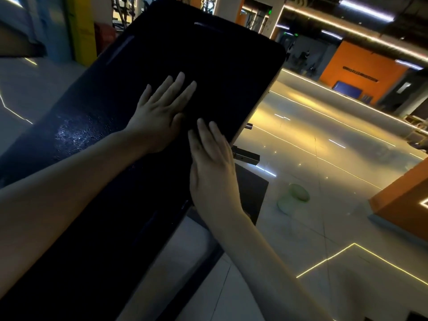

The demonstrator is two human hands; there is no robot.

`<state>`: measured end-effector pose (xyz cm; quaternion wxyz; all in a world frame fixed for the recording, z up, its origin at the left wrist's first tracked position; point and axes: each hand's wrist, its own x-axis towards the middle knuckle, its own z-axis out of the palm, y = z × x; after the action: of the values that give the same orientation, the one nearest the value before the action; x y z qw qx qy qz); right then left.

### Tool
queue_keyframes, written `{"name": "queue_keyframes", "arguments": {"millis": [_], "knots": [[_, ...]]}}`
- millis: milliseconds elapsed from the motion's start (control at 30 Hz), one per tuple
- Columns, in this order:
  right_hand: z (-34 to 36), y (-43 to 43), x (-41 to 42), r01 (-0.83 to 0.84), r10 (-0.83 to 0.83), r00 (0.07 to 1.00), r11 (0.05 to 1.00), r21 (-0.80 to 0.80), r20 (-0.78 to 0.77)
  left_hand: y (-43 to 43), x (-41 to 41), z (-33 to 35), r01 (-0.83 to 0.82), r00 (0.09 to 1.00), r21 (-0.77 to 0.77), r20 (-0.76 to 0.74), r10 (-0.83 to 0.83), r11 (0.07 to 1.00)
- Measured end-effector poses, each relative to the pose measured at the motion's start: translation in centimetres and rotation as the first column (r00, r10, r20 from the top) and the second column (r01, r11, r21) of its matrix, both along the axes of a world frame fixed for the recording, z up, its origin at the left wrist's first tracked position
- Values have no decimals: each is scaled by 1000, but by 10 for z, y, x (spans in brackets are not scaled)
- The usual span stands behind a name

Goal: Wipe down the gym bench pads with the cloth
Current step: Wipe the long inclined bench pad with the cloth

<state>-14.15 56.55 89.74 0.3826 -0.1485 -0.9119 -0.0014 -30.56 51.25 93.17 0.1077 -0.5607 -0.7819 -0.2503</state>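
Head view: your left grip [162, 112] lies open, fingers straight and flat on the black pad [104, 205]. Your right grip [213, 167] is open too, pressing flat just beside it, near the pad's right edge. The cloth [215, 93] seems to lie dark under both grips; its edges are hard to tell from the pad. A wet patch [69, 130] glistens left of the left grip.
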Motion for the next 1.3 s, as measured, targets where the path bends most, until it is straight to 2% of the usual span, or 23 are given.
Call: {"name": "queue_keyframes", "arguments": {"millis": [67, 167, 267, 367, 467, 567, 667, 800, 900, 1000, 1233, 1300], "knots": [[9, 7, 2, -41, 38, 996, 999, 33, 83, -1, -3, 3, -33, 999, -56, -13, 32, 998], [41, 45, -12, 6, -19, 990, 996, 90, 140, 6, -3, 13, -126, 987, -102, -114, 114, 987], [86, 78, -32, 113, -119, 986, 992, 59, 114, 23, -1, 30, -201, 978, -174, -82, 190, 964], [121, 100, -55, 208, -219, 963, 974, 85, 157, 39, -4, 44, -212, 977, -197, -7, 214, 957], [135, 104, -70, 305, -314, 934, 949, 77, 170, 44, -9, 48, -233, 972, -227, -29, 233, 946], [129, 96, -64, 269, -268, 949, 963, 18, 165, 42, -6, 48, -229, 973, -242, -26, 230, 943], [103, 72, -45, 223, -225, 956, 974, 32, 188, 40, -5, 51, -225, 973, -255, 1, 233, 940], [85, 47, -28, 185, -186, 936, 982, 33, 300, 41, -4, 57, -251, 967, -364, -57, 247, 897], [104, 60, -24, 125, -166, 920, 983, 134, 356, 41, -5, 63, -230, 965, -354, 40, 260, 907], [101, 66, -18, 15, -124, 910, 963, 268, 395, 42, -3, 62, -235, 966, -340, 20, 257, 911], [87, 61, -37, 96, -141, 933, 984, 148, 332, 41, -18, 60, -243, 966, -349, -170, 194, 905], [101, 69, -49, 120, -158, 931, 984, 134, 329, 44, -30, 70, -206, 974, -349, -158, 160, 914]]}}
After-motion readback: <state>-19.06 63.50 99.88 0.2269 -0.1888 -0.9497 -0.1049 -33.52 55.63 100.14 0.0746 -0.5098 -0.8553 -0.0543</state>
